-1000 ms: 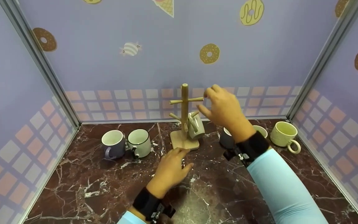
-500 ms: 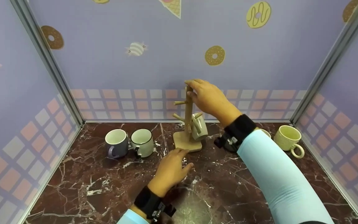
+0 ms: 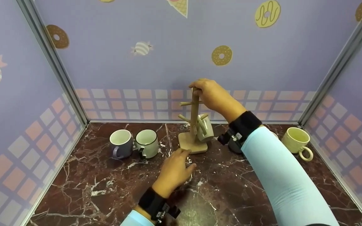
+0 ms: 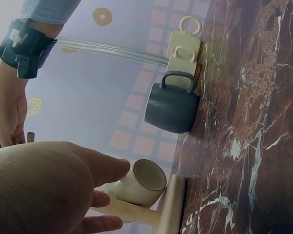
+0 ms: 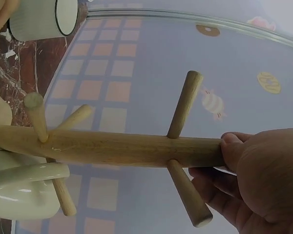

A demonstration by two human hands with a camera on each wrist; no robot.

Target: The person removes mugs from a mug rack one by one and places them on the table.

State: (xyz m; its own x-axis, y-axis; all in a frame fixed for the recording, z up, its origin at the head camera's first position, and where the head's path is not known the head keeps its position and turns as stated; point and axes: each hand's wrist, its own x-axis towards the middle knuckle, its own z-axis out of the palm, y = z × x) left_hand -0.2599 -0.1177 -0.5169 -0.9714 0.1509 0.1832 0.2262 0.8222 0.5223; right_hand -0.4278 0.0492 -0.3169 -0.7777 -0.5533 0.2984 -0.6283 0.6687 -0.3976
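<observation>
A wooden mug tree [image 3: 194, 114] stands upright at the back middle of the table, with a square base [image 3: 185, 142] and several pegs. A glossy cream mug [image 3: 206, 129] hangs by its handle from a lower right peg, tilted. My right hand [image 3: 214, 94] grips the top of the post, thumb and fingers around it in the right wrist view. My left hand [image 3: 174, 169] lies low in front of the base, fingers relaxed and fingertips right at its front edge. From the left wrist, the base [image 4: 173, 204] shows just beyond the fingers.
Left of the tree stand a purple-grey mug [image 3: 123, 147] and a white mug with a dark rim [image 3: 149, 147]. To its right are a dark mug [image 4: 173, 107], a pale ribbed mug [image 4: 182, 66] mostly behind my sleeve, and a yellowish mug [image 3: 294, 142]. Patterned walls enclose the table.
My right hand has moved left from beside the upper right peg and taken hold of the post's top. The left hand stays by the base. The head view has turned slightly left.
</observation>
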